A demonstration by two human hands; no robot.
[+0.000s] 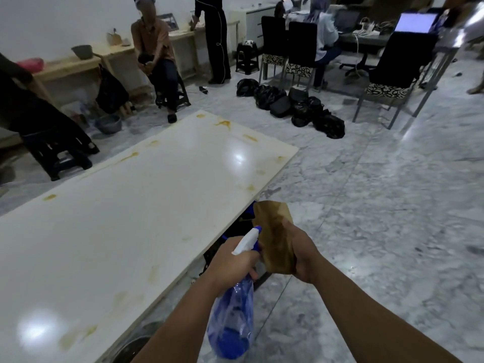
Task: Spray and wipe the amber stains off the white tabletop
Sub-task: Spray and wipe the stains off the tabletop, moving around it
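A person standing off the long right edge of a white table point(110, 231) is holding cleaning gear in both hands above the marble floor point(379, 218), clear of the tabletop. The left hand point(233, 264) is gripping the neck of a blue spray bottle point(231, 318), its fingers point(253, 272) curling round just below the white trigger head point(247, 241), whose nozzle is pointing up and away along the table's edge; the translucent body is hanging below the wrist. The right hand point(303, 254) is clutching a bunched brown cloth point(276, 237), its fingers wrapping the lower part while the upper fold is sticking up above the hand. The cloth is sitting just beside the trigger head, and the two hands are nearly touching. Amber stains point(222, 123) are showing on the tabletop, thickest near the far corner and along both long edges, with fainter smears point(78, 334) towards the near end. Ceiling lights are reflecting in the glossy surface. Beyond the table, a person is sitting on a stool point(157, 58), black bags point(301, 106) are lying heaped on the floor, and others are sitting at a desk with a laptop point(415, 22).
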